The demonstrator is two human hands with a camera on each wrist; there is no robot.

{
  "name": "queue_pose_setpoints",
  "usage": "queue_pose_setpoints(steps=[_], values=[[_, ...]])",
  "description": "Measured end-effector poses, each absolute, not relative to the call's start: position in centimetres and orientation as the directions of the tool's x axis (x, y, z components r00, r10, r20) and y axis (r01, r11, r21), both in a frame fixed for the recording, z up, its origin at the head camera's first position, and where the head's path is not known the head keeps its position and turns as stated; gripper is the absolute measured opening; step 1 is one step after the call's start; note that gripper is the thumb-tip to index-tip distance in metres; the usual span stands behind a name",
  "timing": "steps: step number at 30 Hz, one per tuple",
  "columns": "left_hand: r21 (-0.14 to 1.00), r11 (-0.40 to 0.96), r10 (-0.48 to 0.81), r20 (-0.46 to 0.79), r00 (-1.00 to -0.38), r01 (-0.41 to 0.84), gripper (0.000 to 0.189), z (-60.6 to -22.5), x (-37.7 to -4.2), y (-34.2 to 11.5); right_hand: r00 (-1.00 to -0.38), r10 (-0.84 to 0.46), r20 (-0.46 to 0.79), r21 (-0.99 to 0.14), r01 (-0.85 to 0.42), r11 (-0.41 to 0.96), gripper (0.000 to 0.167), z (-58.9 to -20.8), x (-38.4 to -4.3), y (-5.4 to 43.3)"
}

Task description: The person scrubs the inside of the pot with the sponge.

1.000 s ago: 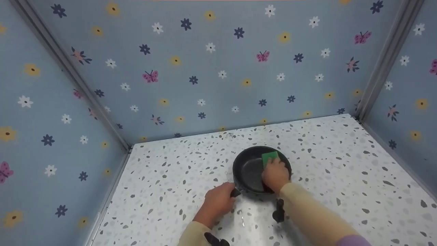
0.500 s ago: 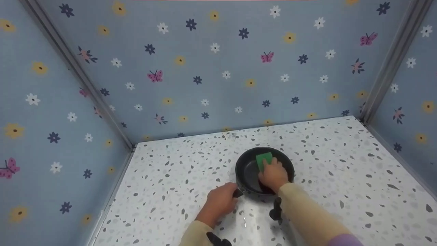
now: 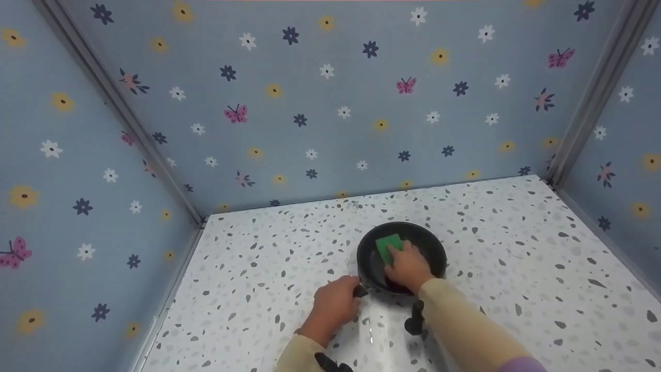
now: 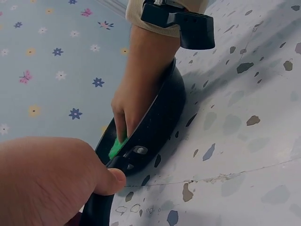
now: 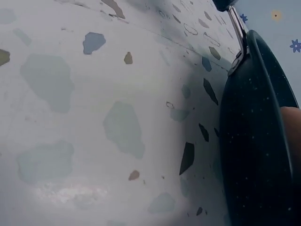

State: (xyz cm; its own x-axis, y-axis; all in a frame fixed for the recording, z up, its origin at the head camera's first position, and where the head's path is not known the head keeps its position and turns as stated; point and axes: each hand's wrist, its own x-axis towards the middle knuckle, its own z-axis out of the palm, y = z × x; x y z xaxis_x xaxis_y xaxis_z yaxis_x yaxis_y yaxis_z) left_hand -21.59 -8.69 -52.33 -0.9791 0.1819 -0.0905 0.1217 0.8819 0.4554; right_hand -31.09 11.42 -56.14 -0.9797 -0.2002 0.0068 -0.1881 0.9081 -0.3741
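A dark frying pan (image 3: 365,243) rests on the speckled white table in the head view. My left hand (image 3: 335,302) grips its black handle (image 4: 98,209), with the thumb along the top near the rivet end. Inside the pan my right hand (image 3: 410,266) holds a green sponge (image 3: 388,243) against the bottom, left of the middle. In the left wrist view the right hand's fingers reach down over the sponge, whose lower part is hidden by the pan wall. The right wrist view shows mostly the pan's outer wall (image 5: 249,136) and a sliver of the right hand (image 5: 292,127).
The speckled tabletop (image 3: 248,268) spreads around the pan. Blue flowered panels stand behind (image 3: 330,103) and at both sides, joined by grey corner strips. Black camera mounts sit on both wrists, over beige sleeves.
My right hand has slid the sponge leftward across the pan bottom, from the right side toward the middle-left. The left hand keeps its hold on the handle. The head view has shifted slightly.
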Motion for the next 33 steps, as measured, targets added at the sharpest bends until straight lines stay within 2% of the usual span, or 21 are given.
queue_pose_setpoints(steps=[6,13,19,26,33], values=[[0.435,0.893,0.155,-0.058,-0.986,0.115,0.027,-52.9,-21.5,-8.5,-0.970,-0.244,-0.024,-0.391,-0.215,0.895,0.063,-55.9,-30.9,11.4],[0.361,0.921,0.161,-0.003,-0.987,0.149,0.030,-53.2,-21.4,-8.6,-0.940,-0.340,-0.017,-0.362,-0.311,0.879,0.062,-55.5,-30.4,11.5],[0.379,0.919,0.132,-0.026,-0.991,0.112,0.042,-53.2,-21.3,-8.5,-0.924,-0.373,-0.081,-0.383,-0.316,0.868,0.061,-55.3,-30.2,11.4],[0.400,0.911,0.122,-0.032,-0.992,0.099,0.041,-53.2,-21.4,-8.5,-0.904,-0.404,-0.137,-0.408,-0.320,0.855,0.059,-55.0,-29.9,11.7],[0.419,0.903,0.113,-0.028,-0.993,0.091,0.042,-53.3,-21.3,-8.5,-0.866,-0.484,-0.127,-0.441,-0.388,0.809,0.054,-54.7,-29.9,12.5]])
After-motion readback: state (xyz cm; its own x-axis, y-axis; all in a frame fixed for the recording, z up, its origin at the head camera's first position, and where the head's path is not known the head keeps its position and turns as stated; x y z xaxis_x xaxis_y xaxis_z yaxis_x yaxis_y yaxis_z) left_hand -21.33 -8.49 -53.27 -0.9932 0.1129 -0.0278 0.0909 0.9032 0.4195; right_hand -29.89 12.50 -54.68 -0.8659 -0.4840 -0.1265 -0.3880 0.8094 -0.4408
